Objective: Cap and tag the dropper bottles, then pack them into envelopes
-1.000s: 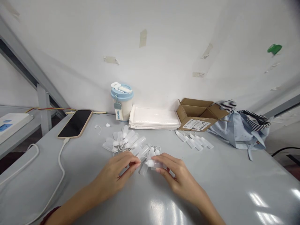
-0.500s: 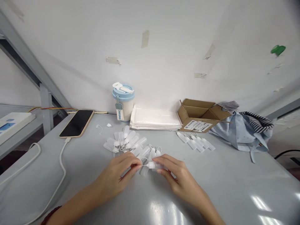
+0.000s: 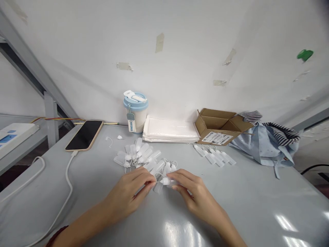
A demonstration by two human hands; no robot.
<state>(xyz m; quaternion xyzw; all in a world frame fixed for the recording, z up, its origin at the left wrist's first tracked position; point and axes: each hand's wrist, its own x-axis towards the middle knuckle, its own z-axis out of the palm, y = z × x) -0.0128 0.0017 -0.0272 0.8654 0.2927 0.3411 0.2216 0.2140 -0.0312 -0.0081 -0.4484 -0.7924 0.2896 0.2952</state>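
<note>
Grey table (image 3: 246,206), right hand (image 3: 199,192) holding small bottle (image 3: 168,181), left hand (image 3: 125,192) pinching apparently its needle (image 3: 158,181), pose nearly unchanged from earlier

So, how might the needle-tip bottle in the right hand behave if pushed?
The needle-tip bottle would probably roll, given its rounded body. Its translucent plastic suggests lightness and some give. Its thin needle could bend.

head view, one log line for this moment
left hand: pinching needle end | right hand: holding bottle, needle toward left hand | beyond: other bottles
</note>
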